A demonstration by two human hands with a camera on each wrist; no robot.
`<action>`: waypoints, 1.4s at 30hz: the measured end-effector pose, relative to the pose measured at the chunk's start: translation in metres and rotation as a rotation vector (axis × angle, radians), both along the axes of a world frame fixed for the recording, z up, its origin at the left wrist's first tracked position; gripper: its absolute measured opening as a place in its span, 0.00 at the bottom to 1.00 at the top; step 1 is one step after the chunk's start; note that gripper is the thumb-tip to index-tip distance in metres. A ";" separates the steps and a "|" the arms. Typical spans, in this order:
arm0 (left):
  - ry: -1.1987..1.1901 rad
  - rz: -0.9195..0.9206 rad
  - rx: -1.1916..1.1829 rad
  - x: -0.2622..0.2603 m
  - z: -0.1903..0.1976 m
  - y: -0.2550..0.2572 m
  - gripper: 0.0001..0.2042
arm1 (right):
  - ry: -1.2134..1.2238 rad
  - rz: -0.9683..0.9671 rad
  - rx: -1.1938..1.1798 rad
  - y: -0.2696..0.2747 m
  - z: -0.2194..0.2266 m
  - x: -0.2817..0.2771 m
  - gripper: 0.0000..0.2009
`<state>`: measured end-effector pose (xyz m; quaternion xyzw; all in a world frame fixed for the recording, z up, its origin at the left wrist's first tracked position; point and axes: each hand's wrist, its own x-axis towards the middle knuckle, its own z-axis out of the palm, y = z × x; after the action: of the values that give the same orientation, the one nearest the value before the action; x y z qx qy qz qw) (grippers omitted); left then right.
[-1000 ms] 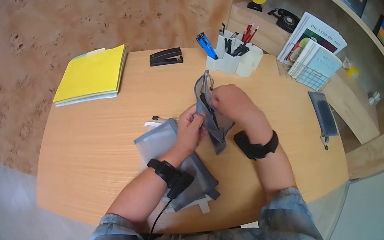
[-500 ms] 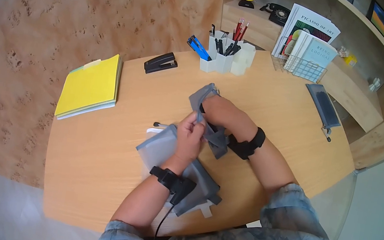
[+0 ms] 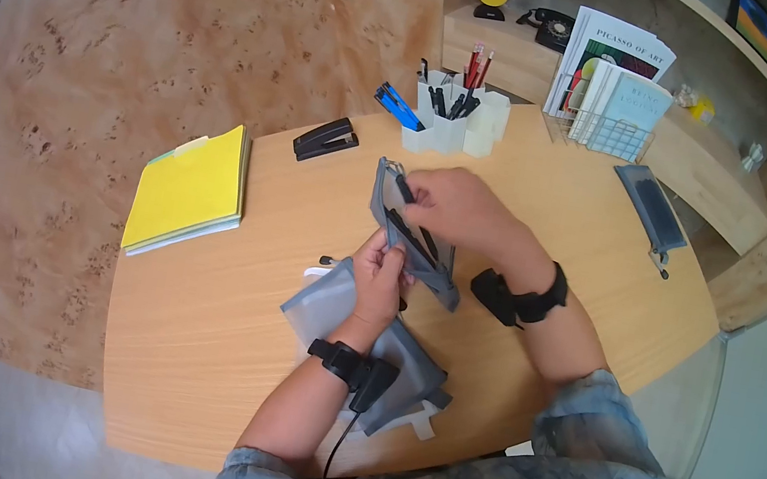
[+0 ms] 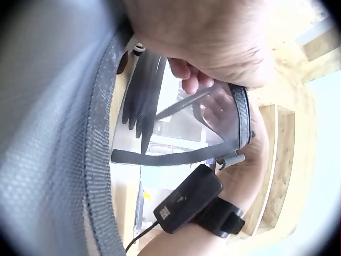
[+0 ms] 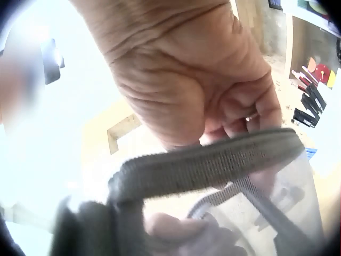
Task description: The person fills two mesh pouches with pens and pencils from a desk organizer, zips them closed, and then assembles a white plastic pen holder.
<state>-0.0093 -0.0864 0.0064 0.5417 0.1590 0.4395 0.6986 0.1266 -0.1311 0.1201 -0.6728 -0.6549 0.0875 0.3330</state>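
Observation:
My left hand (image 3: 378, 284) grips the side of a grey mesh pouch (image 3: 437, 284) above the desk. Its mouth gapes, and several dark slim items (image 4: 141, 93) show inside in the left wrist view. At the upper end of the pouch, my right hand (image 3: 469, 215) has its fingers curled at the opening, pinching what looks like a black pen (image 3: 404, 188). In the right wrist view the zip edge (image 5: 213, 162) crosses in front of my right fingers. Under my left forearm lies a larger grey mesh pouch (image 3: 322, 302).
Yellow folders (image 3: 191, 189) lie at the left, a black stapler (image 3: 326, 140) at the back. White holders (image 3: 447, 133) carry pens and pencils. A wire rack (image 3: 613, 138) with books and another dark pouch (image 3: 650, 208) are at the right.
My right hand has come back up from deeper in the pouch, with a black item now at its fingertips. The pouch mouth shows wider. My left hand keeps its grip.

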 end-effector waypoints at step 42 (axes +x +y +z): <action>0.065 0.000 0.023 -0.004 0.006 -0.001 0.05 | -0.295 -0.013 -0.327 0.026 -0.060 -0.003 0.10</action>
<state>-0.0130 -0.0876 0.0128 0.5638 0.1768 0.4235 0.6866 0.1237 -0.1052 0.0598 -0.7275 -0.6693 0.0909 0.1204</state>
